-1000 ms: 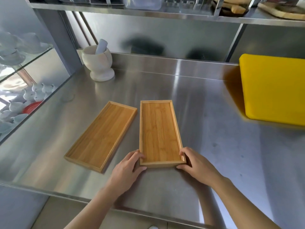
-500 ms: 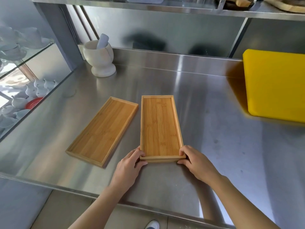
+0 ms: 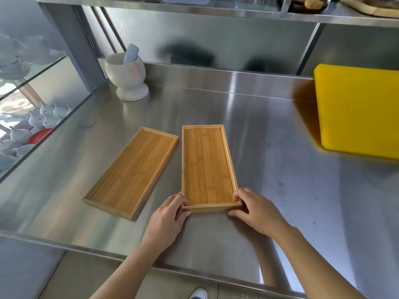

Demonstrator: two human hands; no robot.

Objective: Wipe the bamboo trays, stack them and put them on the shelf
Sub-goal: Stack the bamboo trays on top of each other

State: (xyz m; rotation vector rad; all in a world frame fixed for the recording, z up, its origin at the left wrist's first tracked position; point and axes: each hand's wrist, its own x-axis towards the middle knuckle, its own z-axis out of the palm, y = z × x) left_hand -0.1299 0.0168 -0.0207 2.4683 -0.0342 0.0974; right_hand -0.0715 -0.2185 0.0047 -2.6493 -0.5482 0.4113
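Note:
Two bamboo trays lie on the steel counter [image 3: 280, 190]. The left tray [image 3: 131, 171] lies at an angle, untouched. The right tray [image 3: 207, 165] points straight away from me; a second edge shows under its near end, so it looks like a stack of two. My left hand [image 3: 166, 221] pinches its near left corner and my right hand [image 3: 257, 210] pinches its near right corner. A steel shelf [image 3: 216, 9] runs above the counter at the back.
A white mortar with a pestle [image 3: 127, 78] stands at the back left. A yellow cutting board [image 3: 360, 111] lies at the right. Glass shelves with white cups [image 3: 26, 130] are off the counter's left edge. Wooden boards [image 3: 371, 5] rest on the top shelf's right end.
The view has tilted a little. Both hands stay on the right tray's near corners, with the fingers shifted slightly onto its rim. The left tray has not moved.

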